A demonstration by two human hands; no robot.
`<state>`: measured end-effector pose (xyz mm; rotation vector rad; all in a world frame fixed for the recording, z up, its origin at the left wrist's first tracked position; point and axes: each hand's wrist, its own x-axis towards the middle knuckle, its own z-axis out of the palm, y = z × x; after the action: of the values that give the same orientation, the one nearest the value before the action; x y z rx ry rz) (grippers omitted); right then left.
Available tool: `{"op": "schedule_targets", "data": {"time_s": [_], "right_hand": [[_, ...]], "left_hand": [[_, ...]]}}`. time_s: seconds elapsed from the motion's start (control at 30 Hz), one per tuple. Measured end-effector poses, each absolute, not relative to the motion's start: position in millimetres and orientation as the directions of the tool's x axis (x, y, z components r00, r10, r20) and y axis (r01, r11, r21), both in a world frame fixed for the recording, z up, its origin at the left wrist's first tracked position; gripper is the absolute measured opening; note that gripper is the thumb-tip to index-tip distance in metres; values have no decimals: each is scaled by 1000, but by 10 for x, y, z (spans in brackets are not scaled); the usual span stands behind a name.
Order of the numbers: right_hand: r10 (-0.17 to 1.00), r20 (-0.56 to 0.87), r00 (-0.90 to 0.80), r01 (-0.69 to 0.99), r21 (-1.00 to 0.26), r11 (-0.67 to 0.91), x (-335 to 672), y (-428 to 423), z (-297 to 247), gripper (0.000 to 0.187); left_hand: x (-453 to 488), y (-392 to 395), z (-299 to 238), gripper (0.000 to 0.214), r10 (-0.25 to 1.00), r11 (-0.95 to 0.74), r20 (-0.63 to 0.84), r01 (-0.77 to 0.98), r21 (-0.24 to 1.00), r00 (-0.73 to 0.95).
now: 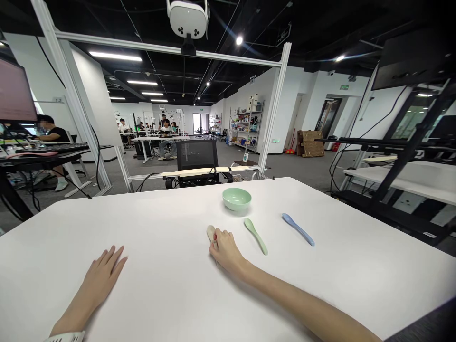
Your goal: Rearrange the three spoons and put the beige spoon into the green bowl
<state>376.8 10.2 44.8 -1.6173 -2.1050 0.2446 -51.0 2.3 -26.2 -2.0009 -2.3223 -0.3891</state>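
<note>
My right hand (226, 249) is closed on a cream-coloured spoon (211, 232). The spoon's bowl end shows beyond my fingers, while most of its handle is hidden under the hand. Just right of that hand lies a light green spoon (255, 236) on the white table (160, 275). Further right rests a blue spoon (298, 229). A light green bowl (237, 199) stands upright behind the spoons. On the left side of the table, my left hand (104, 273) lies flat with its fingers stretched out, touching only the tabletop.
A metal frame (171, 49) rises behind the table, with a white device (188, 20) on its top bar. An office chair (197, 154) stands beyond the far edge. A computer desk (46, 156) is at the left, and other people sit in the background.
</note>
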Motion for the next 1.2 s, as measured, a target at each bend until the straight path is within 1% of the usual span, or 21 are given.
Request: {"op": "schedule_targets", "data": {"time_s": [0.07, 0.17, 0.2, 0.3, 0.4, 0.53, 0.63, 0.7, 0.83, 0.93, 1.07, 1.2], "right_hand": [[948, 252, -195, 867, -408, 287, 3766, 93, 458, 11], [941, 271, -202, 873, -386, 298, 3758, 74, 479, 4], [937, 282, -205, 876, -374, 304, 3761, 70, 489, 4], [934, 304, -187, 896, -338, 289, 3836, 89, 533, 15], [940, 322, -109, 945, -261, 199, 4066, 147, 569, 20], [933, 360, 25, 997, -81, 5, 4543, 200, 511, 19], [932, 356, 70, 998, -20, -67, 4841, 182, 377, 19], [943, 328, 49, 999, -24, -43, 4972, 163, 284, 19], [958, 288, 1, 994, -109, 32, 5210, 188, 211, 29], [957, 285, 63, 991, -134, -25, 5507, 265, 249, 31], [958, 251, 137, 988, -108, -113, 5963, 342, 275, 31], [963, 234, 137, 990, -78, -122, 6205, 332, 261, 33]], "left_hand": [[-512, 25, -263, 74, 964, 128, 212, 979, 161, -161], [-519, 31, -266, 73, 963, 123, 220, 979, 162, -157], [-518, 32, -265, 73, 962, 124, 222, 979, 162, -158], [-508, 28, -252, 76, 965, 127, 209, 979, 162, -160], [-501, 22, -239, 77, 969, 126, 192, 980, 157, -155], [-526, 31, -254, 75, 965, 117, 217, 981, 153, -149], [-555, 49, -286, 76, 961, 110, 235, 981, 158, -146], [-569, 60, -307, 77, 958, 113, 244, 980, 164, -151], [-585, 70, -332, 78, 956, 109, 251, 979, 172, -150], [-605, 69, -340, 82, 963, 116, 222, 980, 162, -150], [-645, 72, -347, 83, 971, 103, 201, 985, 137, -129], [-643, 72, -336, 82, 977, 93, 180, 988, 127, -115]]}}
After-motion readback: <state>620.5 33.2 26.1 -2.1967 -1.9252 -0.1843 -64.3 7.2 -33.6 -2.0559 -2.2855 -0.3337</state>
